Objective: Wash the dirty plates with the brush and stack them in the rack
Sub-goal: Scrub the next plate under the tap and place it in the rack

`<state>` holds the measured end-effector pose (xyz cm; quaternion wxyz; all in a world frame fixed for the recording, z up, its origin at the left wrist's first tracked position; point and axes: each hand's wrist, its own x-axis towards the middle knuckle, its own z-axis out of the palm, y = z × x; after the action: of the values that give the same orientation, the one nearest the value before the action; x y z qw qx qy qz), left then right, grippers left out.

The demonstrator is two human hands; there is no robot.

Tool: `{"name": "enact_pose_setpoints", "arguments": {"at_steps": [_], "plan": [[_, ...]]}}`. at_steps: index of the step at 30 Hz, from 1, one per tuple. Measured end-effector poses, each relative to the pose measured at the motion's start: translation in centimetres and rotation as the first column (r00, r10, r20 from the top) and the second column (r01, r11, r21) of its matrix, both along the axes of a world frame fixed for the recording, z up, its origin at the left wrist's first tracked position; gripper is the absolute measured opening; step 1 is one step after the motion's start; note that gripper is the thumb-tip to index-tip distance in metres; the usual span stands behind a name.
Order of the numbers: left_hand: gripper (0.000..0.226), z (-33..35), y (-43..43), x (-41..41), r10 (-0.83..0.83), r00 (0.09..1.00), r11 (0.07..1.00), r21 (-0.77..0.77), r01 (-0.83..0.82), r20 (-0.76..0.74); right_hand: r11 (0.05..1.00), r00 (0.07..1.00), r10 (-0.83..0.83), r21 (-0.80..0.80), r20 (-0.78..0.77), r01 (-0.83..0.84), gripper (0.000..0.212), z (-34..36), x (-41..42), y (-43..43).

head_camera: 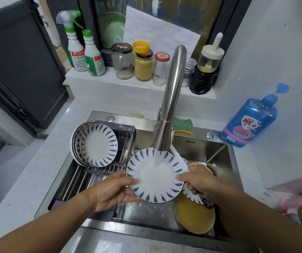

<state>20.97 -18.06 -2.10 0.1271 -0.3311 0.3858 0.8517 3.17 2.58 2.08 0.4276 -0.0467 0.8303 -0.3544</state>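
Rinsing: left hand grips the plate by its rim under the faucet, over the sink. Right hand steadies the opposite edge while closed on the brush. Risk: wet rim slips, plate drops onto dirty plates below. Rack at left holds clean plates.

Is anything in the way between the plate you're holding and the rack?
Nothing visible. The plate is held by the left hand and right hand beside the rack. Washed plates stand at its far end; the near bars look free.
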Motion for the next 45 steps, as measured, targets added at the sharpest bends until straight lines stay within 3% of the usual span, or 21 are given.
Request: {"name": "enact_pose_setpoints", "arguments": {"at_steps": [2, 4, 7, 10, 12, 16, 20, 25, 30, 34, 37, 42, 44, 45], "plan": [[0.044, 0.3, 0.7, -1.0, 0.035, 0.999, 0.999, 0.033, -0.035, 0.007, 0.999, 0.997, 0.044, -0.026, -0.063, -0.046, 0.018, 0.3, -0.3, 0.3], [0.045, -0.1, 0.6, -1.4, 0.085, 0.996, 0.995, 0.050, -0.086, 0.015, 0.985, 0.945, 0.172, 0.030, -0.279, -0.170, 0.023, 0.9, -0.7, 0.6], [0.049, -0.7, 0.2, -1.9, 0.096, 0.994, 0.995, -0.002, -0.096, 0.044, 0.897, 0.709, 0.442, 0.285, -0.550, -0.338, 0.039, 2.2, -1.0, 1.7], [0.049, -0.8, 0.3, -2.4, 0.105, 0.994, 0.994, -0.028, -0.104, 0.035, 0.752, 0.490, 0.659, 0.494, -0.570, -0.437, 0.040, 3.4, -0.7, 2.0], [0.049, -0.7, 0.3, -2.8, 0.094, 0.996, 0.995, -0.018, -0.094, 0.011, 0.694, 0.430, 0.720, 0.550, -0.545, -0.465, 0.038, 3.7, -0.5, 1.3], [0.049, -0.2, 0.3, -3.7, 0.017, 0.999, 1.000, 0.010, -0.017, -0.037, 0.715, 0.475, 0.699, 0.522, -0.535, -0.465, 0.040, 4.3, -1.3, -0.3], [0.050, -0.3, -0.1, -3.7, -0.037, 0.997, 0.999, 0.032, 0.039, -0.064, 0.706, 0.521, 0.704, 0.400, -0.482, -0.584, 0.039, 4.5, -0.7, -1.5], [0.065, -1.0, -0.8, -2.8, -0.010, 0.993, 0.989, 0.144, 0.026, -0.115, 0.623, 0.479, 0.778, 0.398, -0.406, -0.674, 0.038, 4.4, 0.4, -1.2], [0.047, -0.8, -0.9, -2.3, 0.066, 0.992, 0.966, 0.254, -0.037, -0.106, 0.571, 0.434, 0.815, 0.404, -0.384, -0.714, 0.040, 4.1, 0.8, -0.1], [0.042, -1.2, -1.3, -2.3, 0.034, 0.999, 0.998, 0.052, -0.035, 0.028, 0.429, 0.294, 0.900, 0.543, -0.322, -0.722, 0.037, 4.6, 0.8, 1.3], [0.033, -0.7, -1.7, -2.3, -0.007, 0.996, 0.994, -0.109, 0.017, 0.093, 0.334, 0.204, 0.942, 0.699, -0.265, -0.632, 0.034, 5.2, 0.0, 2.8], [0.027, 1.5, -1.1, -3.5, -0.215, 0.964, 0.910, -0.328, 0.255, 0.155, 0.401, 0.120, 0.913, 0.807, -0.390, -0.434, 0.037, 5.1, -1.8, 1.0], [0.027, 2.2, -0.7, -4.3, -0.262, 0.947, 0.807, -0.495, 0.321, 0.186, 0.437, 0.104, 0.895, 0.811, -0.433, -0.389, 0.044, 5.3, -2.0, 0.3], [0.028, 2.4, -0.6, -4.8, -0.291, 0.936, 0.714, -0.606, 0.351, 0.199, 0.463, 0.115, 0.883, 0.804, -0.456, -0.372, 0.046, 5.7, -2.1, 0.3]]}}
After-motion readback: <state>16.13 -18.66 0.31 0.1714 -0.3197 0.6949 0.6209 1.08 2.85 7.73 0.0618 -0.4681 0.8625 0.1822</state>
